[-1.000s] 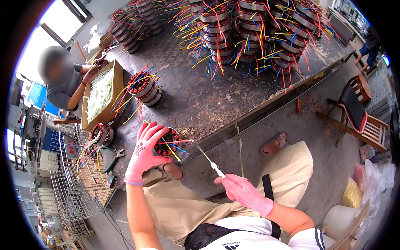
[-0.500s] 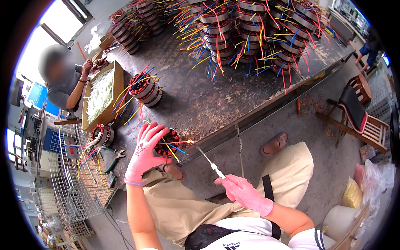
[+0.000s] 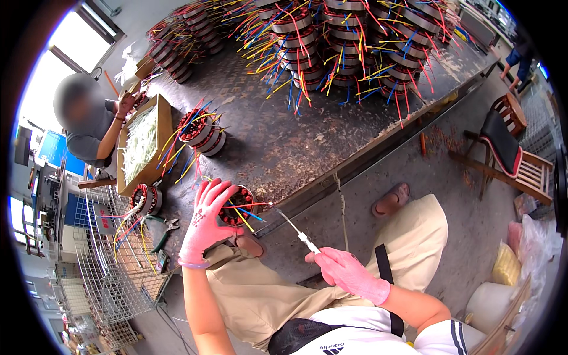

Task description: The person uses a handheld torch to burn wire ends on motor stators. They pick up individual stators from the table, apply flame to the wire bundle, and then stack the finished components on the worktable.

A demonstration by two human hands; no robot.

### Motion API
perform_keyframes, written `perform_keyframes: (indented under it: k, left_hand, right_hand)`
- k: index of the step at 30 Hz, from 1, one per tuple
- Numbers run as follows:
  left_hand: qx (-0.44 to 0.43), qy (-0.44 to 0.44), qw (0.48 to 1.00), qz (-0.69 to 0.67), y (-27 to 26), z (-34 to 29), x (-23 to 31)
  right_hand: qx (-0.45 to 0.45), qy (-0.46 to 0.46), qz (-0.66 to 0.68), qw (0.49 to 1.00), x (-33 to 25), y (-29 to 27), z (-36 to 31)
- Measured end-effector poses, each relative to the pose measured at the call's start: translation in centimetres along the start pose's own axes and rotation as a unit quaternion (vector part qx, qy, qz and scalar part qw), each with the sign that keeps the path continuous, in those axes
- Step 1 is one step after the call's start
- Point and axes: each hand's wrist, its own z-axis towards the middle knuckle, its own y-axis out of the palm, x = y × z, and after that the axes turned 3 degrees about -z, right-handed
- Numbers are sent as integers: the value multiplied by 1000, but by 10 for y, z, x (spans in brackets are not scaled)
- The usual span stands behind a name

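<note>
Below and right of the round, red-wound metal stator, the pink-gloved right hand grips 1 white-handled, thin metal tool in its fingers. The pink-gloved left hand wraps its fingers around the stator's left side, at the dark, scuffed surface's near edge. Beyond the stator stands 1 short stack of red-wound stators.

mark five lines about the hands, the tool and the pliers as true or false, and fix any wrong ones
1. The left hand is at a wire-wound ring. True.
2. The right hand holds a thin tool with a white handle. True.
3. The tool's tip is at the end of a blue wire. False: it is at the end of a red wire.
4. Pliers lie on the table, to the left of the left hand. True.
5. The right hand is bare. False: it wears a pink glove.
</note>
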Motion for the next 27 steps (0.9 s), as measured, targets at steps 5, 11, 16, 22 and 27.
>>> perform_keyframes:
  k: [5,11,16,22,27]
  left_hand:
    - [-3,2,1000,11,-2,0,1]
    - [-6,-2,1000,6,-1,0,2]
    - [-3,-2,1000,7,-2,-2,0]
    - [-6,-11,1000,0,-1,-2,0]
    - [-4,-4,1000,10,0,-2,-1]
  right_hand:
    - [0,-8,-14,1000,4,-2,2]
    - [1,-14,-32,999,2,-3,1]
    - [-1,-9,-25,1000,3,-2,2]
    - [1,-1,-26,1000,1,-1,1]
    - [1,-6,-27,1000,2,-1,2]
